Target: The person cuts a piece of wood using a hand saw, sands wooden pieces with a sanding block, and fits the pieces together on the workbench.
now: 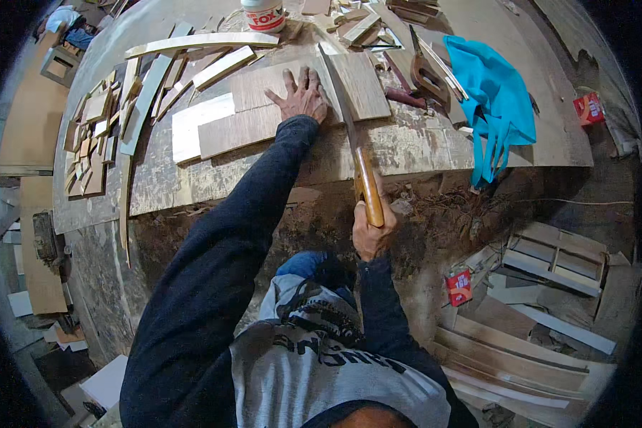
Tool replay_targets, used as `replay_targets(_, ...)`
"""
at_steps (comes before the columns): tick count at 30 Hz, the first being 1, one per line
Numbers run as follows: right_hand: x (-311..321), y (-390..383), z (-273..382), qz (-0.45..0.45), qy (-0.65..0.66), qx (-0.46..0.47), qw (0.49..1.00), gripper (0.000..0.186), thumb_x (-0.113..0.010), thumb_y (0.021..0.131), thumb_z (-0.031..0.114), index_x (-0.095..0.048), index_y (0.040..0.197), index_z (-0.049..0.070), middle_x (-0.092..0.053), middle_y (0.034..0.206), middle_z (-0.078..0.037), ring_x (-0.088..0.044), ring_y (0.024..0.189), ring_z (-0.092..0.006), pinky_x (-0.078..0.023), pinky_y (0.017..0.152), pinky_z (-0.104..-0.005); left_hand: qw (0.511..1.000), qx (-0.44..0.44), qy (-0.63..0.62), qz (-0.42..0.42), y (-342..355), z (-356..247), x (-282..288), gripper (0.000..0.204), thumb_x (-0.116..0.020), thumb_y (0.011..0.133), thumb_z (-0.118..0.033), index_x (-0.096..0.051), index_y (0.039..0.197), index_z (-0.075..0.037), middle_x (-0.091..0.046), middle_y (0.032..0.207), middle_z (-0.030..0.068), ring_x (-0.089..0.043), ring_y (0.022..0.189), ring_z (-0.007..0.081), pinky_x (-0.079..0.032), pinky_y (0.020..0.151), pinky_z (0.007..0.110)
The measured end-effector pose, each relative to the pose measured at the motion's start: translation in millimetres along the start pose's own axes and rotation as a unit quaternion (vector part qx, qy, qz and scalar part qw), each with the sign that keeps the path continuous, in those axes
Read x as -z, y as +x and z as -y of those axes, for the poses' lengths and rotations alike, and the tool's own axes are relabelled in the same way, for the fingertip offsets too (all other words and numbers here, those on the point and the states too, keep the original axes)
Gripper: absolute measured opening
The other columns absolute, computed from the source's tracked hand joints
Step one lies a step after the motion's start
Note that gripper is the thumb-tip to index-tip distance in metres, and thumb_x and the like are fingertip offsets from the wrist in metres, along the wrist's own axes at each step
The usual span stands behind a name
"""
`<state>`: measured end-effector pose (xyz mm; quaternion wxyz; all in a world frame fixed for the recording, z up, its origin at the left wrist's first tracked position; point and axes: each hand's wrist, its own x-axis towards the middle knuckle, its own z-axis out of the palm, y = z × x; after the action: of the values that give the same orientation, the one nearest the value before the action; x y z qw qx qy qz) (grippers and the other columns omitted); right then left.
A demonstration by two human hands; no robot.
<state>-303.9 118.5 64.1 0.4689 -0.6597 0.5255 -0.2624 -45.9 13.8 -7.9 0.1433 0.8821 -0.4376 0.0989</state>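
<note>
- Left hand: fingers spread apart, palm down on a wooden board, presumably to keep it from shifting
- Right hand: fingers clamped round the handle of a handsaw, whose blade lies across the wood just right of the left fingers
- The board sits near the front edge of the table, likely giving the right fingers room
- Beyond the left fingers, a white tub bears bold lettering; right of the right fingers, a red packet carries pale print

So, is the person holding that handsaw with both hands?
No, only the right hand grips the handsaw, by its wooden handle, while the left hand lies spread on a wood-grained board.
</note>
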Motion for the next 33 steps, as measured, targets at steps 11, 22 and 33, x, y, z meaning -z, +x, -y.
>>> replay_targets(11, 5, -33, -5, -0.053, 0.016, 0.152, 0.987, 0.049, -0.048, 0.081, -0.004, -0.048, 0.13, -0.002, -0.06, 0.117, -0.022, -0.062, 0.103, -0.028, -0.049, 0.084, -0.0329, 0.999, -0.011, -0.012, 0.037, -7, 6, 6, 0.054, -0.038, 0.09, -0.033, -0.034, 0.142, -0.018, -0.025, 0.151, -0.003, -0.015, 0.14, 0.0314, -0.007, 0.096, 0.079)
replay_targets(22, -19, 5, -16, -0.051, 0.04, 0.177, 0.982, 0.052, -0.053, 0.079, 0.0, -0.048, 0.131, 0.004, -0.063, 0.095, -0.018, -0.06, 0.074, -0.024, -0.049, 0.069, -0.0331, 0.995, 0.031, 0.06, 0.077, 1, -1, 3, 0.065, -0.049, 0.084, -0.038, -0.025, 0.144, -0.028, -0.017, 0.153, -0.0099, -0.013, 0.142, 0.0273, -0.01, 0.097, 0.076)
replay_targets(33, 21, -61, -12, -0.076, 0.006, 0.18, 0.981, 0.053, -0.052, 0.08, 0.001, -0.048, 0.132, 0.005, -0.061, 0.114, -0.021, -0.064, 0.096, -0.0304, -0.051, 0.079, -0.0357, 0.999, -0.014, 0.015, 0.025, -4, 8, -5, 0.054, -0.037, 0.09, -0.035, -0.033, 0.142, -0.02, -0.024, 0.151, -0.0046, -0.014, 0.14, 0.0327, -0.008, 0.095, 0.079)
